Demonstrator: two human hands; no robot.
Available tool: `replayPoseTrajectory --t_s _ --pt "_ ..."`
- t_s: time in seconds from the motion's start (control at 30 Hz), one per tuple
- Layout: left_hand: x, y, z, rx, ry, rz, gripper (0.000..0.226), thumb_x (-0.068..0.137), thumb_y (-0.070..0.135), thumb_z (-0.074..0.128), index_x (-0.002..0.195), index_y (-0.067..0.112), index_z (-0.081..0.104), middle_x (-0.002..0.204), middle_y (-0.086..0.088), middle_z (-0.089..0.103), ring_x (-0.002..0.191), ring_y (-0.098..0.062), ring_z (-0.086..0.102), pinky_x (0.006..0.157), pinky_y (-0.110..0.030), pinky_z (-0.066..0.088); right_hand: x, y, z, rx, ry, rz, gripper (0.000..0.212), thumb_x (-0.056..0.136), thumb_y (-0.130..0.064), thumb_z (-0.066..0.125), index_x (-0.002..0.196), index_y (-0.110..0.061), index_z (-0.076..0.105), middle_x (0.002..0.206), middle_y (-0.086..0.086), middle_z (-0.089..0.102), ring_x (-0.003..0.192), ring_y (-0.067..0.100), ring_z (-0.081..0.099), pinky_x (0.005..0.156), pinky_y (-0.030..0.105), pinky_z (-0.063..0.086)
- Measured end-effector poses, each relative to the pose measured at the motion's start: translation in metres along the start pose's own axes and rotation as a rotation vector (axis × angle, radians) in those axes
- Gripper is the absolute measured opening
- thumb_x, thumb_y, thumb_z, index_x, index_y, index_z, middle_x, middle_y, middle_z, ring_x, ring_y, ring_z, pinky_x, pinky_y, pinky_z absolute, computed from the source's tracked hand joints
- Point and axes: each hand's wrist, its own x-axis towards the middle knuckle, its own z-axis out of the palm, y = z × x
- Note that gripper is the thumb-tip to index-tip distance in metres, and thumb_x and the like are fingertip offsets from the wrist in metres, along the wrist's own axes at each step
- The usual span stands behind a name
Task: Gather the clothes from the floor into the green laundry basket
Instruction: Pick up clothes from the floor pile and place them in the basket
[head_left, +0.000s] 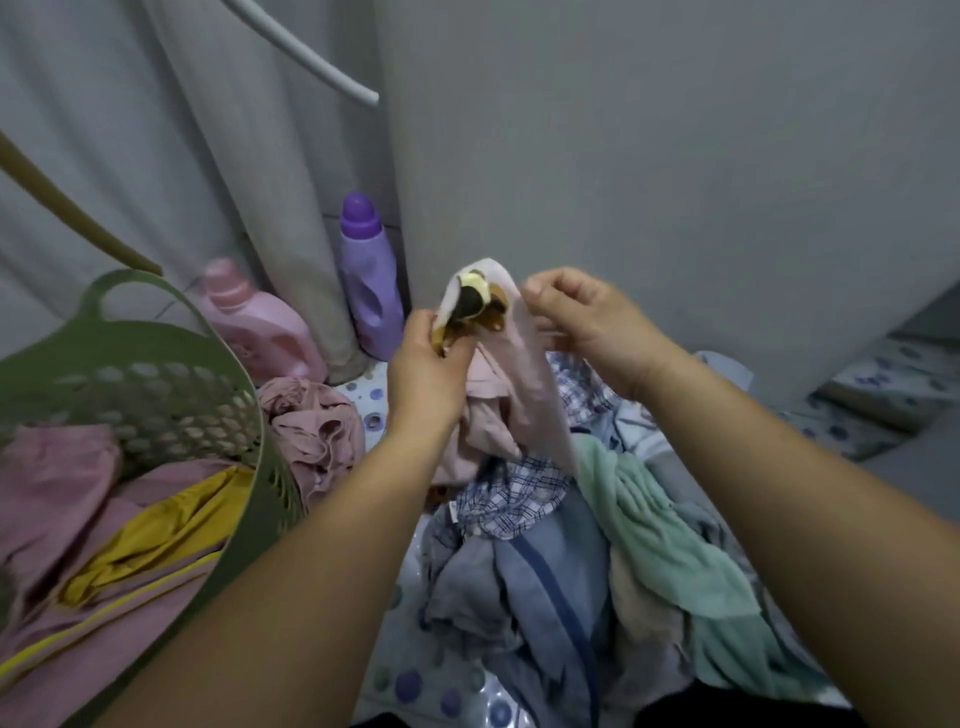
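Both hands hold up a pale pink garment (498, 395) with a yellow, black and brown print near its top. My left hand (428, 358) grips its left edge by the print and my right hand (587, 322) pinches its right edge. It hangs above a pile on the floor: a checked cloth (511, 499), blue-grey clothes (519, 597) and a mint green towel (654, 525). The green laundry basket (156, 384) stands at the left, holding pink and yellow clothes (104, 545). A crumpled dusty pink garment (317, 431) lies beside the basket.
A pink detergent bottle (260, 327) and a purple bottle (369, 275) stand against a grey curtain behind the basket. A grey wall rises at the right. A dotted mat (441, 686) covers the floor under the clothes.
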Motion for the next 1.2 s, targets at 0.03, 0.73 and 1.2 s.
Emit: replayPoseTrajectory --t_s 0.03,0.73,1.2 --pt "-0.008 -0.001 0.001 0.037 0.007 -0.027 0.011 0.089 0.021 0.059 0.091 0.016 0.05 0.072 0.002 0.052 0.076 -0.023 0.052 0.075 -0.033 0.042 -0.007 0.01 -0.01 -0.116 0.065 0.033 0.014 0.094 -0.024 0.054 0.083 -0.016 0.058 0.073 -0.007 0.063 0.063 0.002 0.059 0.064 0.019 0.045" --pt "-0.065 0.019 -0.03 0.16 0.145 -0.142 0.031 0.097 0.023 0.047 0.126 0.011 0.05 0.115 -0.017 0.062 0.108 -0.035 0.055 0.081 -0.031 0.038 -0.056 0.044 -0.02 0.058 0.114 0.151 0.007 0.088 -0.015 0.062 0.082 -0.017 0.062 0.075 0.007 0.066 0.062 0.019 0.061 0.064 0.031 0.051" --pt "-0.104 0.064 -0.041 -0.446 -0.157 -0.082 0.061 0.082 0.02 0.065 0.138 0.012 0.042 0.123 -0.008 0.062 0.101 -0.022 0.066 0.085 -0.033 0.058 -0.065 -0.089 0.053 0.495 -0.096 -0.236 0.016 0.093 -0.002 0.05 0.084 -0.014 0.055 0.064 0.0 0.065 0.052 0.007 0.061 0.058 0.023 0.054"
